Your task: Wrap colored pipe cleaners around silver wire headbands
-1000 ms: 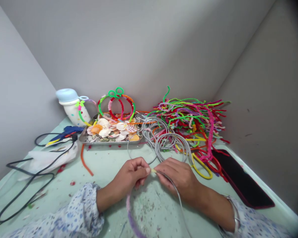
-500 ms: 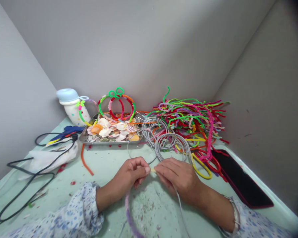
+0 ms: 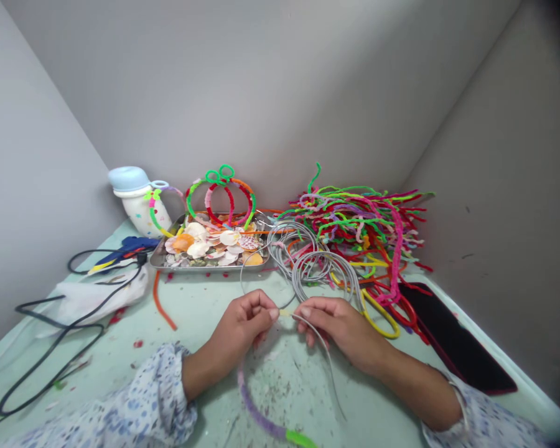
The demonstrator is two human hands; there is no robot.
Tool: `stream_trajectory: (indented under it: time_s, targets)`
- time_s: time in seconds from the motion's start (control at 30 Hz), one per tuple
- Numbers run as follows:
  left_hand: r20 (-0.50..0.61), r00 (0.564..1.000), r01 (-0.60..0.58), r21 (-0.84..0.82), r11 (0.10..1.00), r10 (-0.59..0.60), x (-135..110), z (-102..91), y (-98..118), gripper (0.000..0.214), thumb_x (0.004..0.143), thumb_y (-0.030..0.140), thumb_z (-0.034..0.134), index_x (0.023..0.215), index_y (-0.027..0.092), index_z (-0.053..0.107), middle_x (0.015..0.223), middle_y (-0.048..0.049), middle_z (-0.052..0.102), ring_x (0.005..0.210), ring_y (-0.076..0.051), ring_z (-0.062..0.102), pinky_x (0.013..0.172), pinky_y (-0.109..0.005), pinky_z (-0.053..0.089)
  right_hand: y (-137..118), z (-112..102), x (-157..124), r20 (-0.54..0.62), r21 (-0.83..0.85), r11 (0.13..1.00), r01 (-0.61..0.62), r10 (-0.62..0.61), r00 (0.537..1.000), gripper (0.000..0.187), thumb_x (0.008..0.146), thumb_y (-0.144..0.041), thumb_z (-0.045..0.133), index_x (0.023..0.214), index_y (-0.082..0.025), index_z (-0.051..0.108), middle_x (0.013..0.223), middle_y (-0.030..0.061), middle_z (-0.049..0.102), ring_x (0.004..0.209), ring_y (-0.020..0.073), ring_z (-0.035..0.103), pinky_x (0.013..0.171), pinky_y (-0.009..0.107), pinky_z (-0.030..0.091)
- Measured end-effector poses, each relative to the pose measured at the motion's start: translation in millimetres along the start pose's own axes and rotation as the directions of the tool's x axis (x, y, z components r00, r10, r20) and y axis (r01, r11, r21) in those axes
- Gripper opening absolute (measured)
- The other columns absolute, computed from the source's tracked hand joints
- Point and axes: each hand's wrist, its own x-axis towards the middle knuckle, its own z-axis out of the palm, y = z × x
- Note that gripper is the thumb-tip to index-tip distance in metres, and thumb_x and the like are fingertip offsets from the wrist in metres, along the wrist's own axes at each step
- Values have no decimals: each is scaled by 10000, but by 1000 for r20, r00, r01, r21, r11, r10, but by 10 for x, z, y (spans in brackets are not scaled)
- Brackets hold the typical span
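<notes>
My left hand point(image 3: 245, 330) is closed in a pinch on a wire covered in fuzzy chenille stem. A short pale yellow chenille piece point(image 3: 285, 313) shows beyond its fingertips. Below that hand the covered part curves down through a purple stretch point(image 3: 261, 415) to a bright green one point(image 3: 301, 439). From the yellow end a bare grey wire point(image 3: 327, 356) runs over the right fingers and hangs toward the table. My right hand point(image 3: 343, 330) pinches this wire close to the yellow piece, thumb and forefinger together. Fingers hide part of the wire.
Grey wire coils point(image 3: 324, 274) lie just beyond my hands, beside a heap of coloured chenille stems point(image 3: 359, 214). Shells fill a metal tray point(image 3: 205, 269) with fuzzy hoops point(image 3: 221, 196) standing over it. A bottle point(image 3: 142, 205), black cable point(image 3: 51, 395) and dark phone point(image 3: 457, 339) flank them.
My right hand has turned so its thumb and fingertips show, and the bare wire now crosses in front of them. The covered loop below has shifted, bringing its green stretch into view.
</notes>
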Motion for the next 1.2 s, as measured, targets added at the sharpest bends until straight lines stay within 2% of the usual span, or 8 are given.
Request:
stream_trajectory:
  time_s: [0.13, 0.43, 0.57, 0.97, 1.2]
  targets:
    - [20, 1000, -14, 47, 999, 13, -12, 8, -14, 215, 821, 354, 605, 750, 163, 536, 461, 87, 405, 406, -60, 332, 401, -168, 260, 16, 3, 4, 50, 145, 987, -73, 66, 997, 346, 868, -440, 551, 807, -117, 659, 733, 47, 674, 525, 88, 589, 426, 179, 310]
    - [40, 999, -37, 80, 996, 34, -33, 9, -25, 201, 849, 344, 585, 769, 164, 542, 480, 81, 427, 423, -62, 368, 424, -170, 276, -23, 40, -23, 105, 210, 963, -167, 148, 983, 310, 819, -411, 621, 730, -116, 663, 685, 34, 665, 511, 89, 589, 438, 199, 310]
    - [47, 998, -45, 81, 996, 42, -30, 8, -38, 202, 853, 342, 583, 774, 161, 541, 480, 81, 430, 426, -60, 370, 427, -167, 280, -15, 41, -20, 105, 254, 953, -163, 140, 985, 248, 817, -355, 631, 746, -120, 666, 720, 31, 666, 530, 83, 589, 471, 199, 327]
    - [47, 999, -12, 66, 998, 9, -39, 18, -15, 204, 840, 345, 586, 767, 158, 548, 471, 81, 425, 416, -63, 349, 410, -169, 269, -78, 85, -29, -39, 124, 988, -95, 100, 994, 179, 801, -293, 629, 748, -131, 682, 687, 22, 666, 550, 93, 576, 523, 219, 365]
    - [42, 999, -10, 47, 999, 8, -26, 25, -17, 202, 833, 346, 591, 765, 161, 545, 462, 85, 418, 413, -63, 344, 408, -167, 276, -115, 80, -35, -58, 103, 993, -57, 64, 996, 157, 790, -279, 635, 755, -132, 675, 643, 12, 654, 540, 97, 563, 529, 222, 395]
